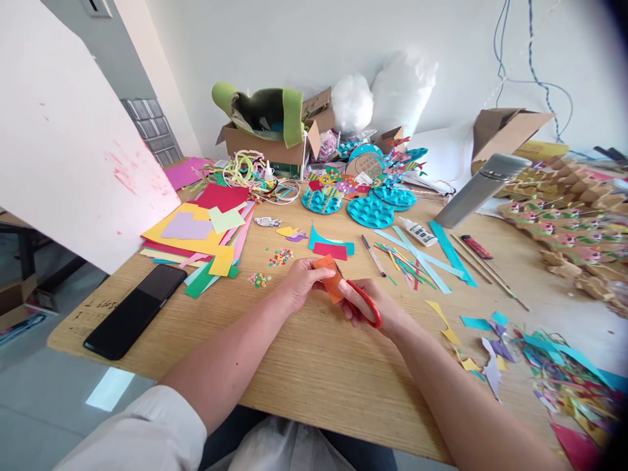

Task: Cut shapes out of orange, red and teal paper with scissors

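Near the middle of the wooden table (314, 373), my left hand (305, 282) pinches a small piece of orange paper (330, 277) by its left edge. My right hand (369, 306) is closed around the red handles of a pair of scissors (375, 314). The scissors lie against the right side of the orange paper, and their blades are mostly hidden behind it. Just beyond the paper are a red paper piece (330, 250) and a blue one (320, 235). Small piles of coloured paper bits (281, 257) sit to the left of the hands.
A black phone (135, 313) and stacked coloured paper (191, 229) lie at left. Blue discs (370, 212), a glue bottle (418, 232), a pen (373, 255) and paper strips (426, 258) are beyond the hands. At right stand a grey flask (478, 190) and paper scraps (569, 373).
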`<state>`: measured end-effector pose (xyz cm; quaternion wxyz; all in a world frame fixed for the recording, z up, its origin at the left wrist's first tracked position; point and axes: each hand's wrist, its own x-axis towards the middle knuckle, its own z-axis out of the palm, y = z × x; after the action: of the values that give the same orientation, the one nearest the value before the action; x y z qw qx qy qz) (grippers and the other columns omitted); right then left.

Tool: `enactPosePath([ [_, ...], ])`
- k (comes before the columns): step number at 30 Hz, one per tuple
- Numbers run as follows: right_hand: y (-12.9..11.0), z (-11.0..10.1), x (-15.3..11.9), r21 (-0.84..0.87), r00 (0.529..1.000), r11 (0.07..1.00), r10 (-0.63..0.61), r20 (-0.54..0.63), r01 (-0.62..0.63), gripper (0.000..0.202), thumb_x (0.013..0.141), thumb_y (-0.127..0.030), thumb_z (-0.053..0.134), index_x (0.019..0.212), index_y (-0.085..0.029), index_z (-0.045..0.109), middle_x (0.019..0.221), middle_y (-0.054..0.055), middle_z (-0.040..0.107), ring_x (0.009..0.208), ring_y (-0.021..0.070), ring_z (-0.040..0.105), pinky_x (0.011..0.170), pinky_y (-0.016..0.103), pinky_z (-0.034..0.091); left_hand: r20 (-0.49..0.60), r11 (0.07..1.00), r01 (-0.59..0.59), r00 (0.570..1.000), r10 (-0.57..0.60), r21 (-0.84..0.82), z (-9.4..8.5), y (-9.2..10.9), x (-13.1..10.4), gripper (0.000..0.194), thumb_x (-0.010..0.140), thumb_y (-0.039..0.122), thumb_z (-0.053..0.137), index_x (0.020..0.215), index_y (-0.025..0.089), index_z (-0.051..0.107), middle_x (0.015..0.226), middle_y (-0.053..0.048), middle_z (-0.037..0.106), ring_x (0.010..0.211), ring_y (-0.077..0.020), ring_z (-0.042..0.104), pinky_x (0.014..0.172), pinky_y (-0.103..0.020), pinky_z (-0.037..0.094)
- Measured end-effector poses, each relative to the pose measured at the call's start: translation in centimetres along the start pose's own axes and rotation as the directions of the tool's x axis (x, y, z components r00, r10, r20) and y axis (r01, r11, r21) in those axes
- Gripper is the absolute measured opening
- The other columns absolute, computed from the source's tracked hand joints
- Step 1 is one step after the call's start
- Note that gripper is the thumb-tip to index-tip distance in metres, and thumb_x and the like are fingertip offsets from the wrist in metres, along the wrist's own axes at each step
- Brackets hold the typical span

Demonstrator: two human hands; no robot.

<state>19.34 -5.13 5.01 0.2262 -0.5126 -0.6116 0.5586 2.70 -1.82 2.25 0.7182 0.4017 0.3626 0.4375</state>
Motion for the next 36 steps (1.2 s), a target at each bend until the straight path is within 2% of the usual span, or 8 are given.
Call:
enactPosePath([
  [7,-0.31,-0.07,-0.1,-0.019,0.999,0.999,-0.03,0.025,0.03,0.064,0.073,-0.079,0.056,0.062,-0.016,0.056,0.049,0.002,0.056,0.041,0.0103,0.05,0.042,0.022,0.03,0.007,1.0,-0.006,1.0,0.006,0.011,-0.1,0.01,0.19,0.027,0.057,0.032,0.079,0.069,0.012,0.065,0.069,-0.004,0.065,0.061,-0.0137,0.059,0.061,-0.029,0.048],
  [19,-0.13,-0.07,-0.01,-0.006,1.0,1.0,-0.001,0.0,0.001,0.063,0.073,-0.077,0.059,0.061,-0.016,0.056,0.049,0.001,0.055,0.04,0.0098,0.05,0.041,0.022,0.03,0.012,1.0,-0.002,1.0,0.002,0.004,-0.1,0.01,0.14,0.028,0.057,0.032,0.08,0.072,0.011,0.068,0.073,-0.006,0.067,0.064,-0.0145,0.06,0.063,-0.029,0.05],
  [36,-0.13,0.11,-0.09,0.005,1.0,1.0,-0.021,-0.002,0.021,0.062,0.074,-0.076,0.059,0.058,-0.017,0.054,0.05,0.001,0.056,0.04,0.0101,0.049,0.042,0.024,0.031,0.022,1.0,0.0,1.0,0.0,0.011,0.07,0.19,0.04,0.027,0.059,0.033,0.079,0.068,0.012,0.064,0.066,-0.004,0.064,0.058,-0.0142,0.059,0.06,-0.029,0.048],
])
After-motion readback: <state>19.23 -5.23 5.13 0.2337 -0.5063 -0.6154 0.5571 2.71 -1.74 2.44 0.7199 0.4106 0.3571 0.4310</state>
